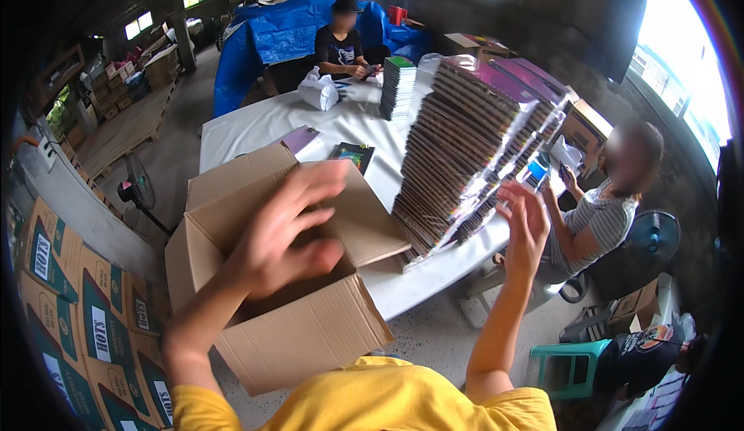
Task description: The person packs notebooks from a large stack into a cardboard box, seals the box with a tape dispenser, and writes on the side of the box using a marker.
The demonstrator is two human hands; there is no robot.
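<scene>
An open cardboard box (298, 330) stands before me with its flaps spread, and its inside is dark. My left hand (288, 222) hovers over the mouth of the box, fingers spread, holding nothing and slightly blurred. To the right, a tall leaning stack of spiral-bound notebooks (449, 144) rises from the white-covered table (248, 133), with purple covers on top. My right hand (527, 218) is raised beside the near right side of that stack, its fingers apart and curved. Whether its fingertips touch the notebooks I cannot tell.
Closed printed cartons (97, 330) are piled at my left. A smaller stack of green-topped books (398, 89) and a white plastic bag (318, 90) sit farther back. One person (341, 44) sits across the table, another (612, 206) at right. A green stool (570, 365) stands lower right.
</scene>
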